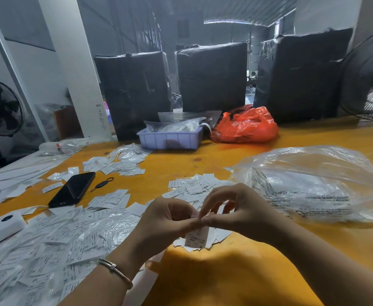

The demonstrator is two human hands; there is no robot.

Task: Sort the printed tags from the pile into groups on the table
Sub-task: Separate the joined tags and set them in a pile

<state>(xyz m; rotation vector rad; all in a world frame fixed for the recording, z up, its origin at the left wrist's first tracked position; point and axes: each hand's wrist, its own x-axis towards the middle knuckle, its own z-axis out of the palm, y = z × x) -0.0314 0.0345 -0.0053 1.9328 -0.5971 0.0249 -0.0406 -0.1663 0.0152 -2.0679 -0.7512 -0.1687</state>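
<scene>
Both hands meet low over the counter (258, 157) — left hand (167, 219) and right hand (236, 208) pinch one tag (197, 237), likely to read it. It hangs above the pile (194, 186).

Single head cam, looks fwd & down over table (203, 166), close above hands, wide-angle.

We see 2 bare forearms without sleeves; the left wrist (117, 270) wears 1 thin metal bangle (114, 267).
</scene>
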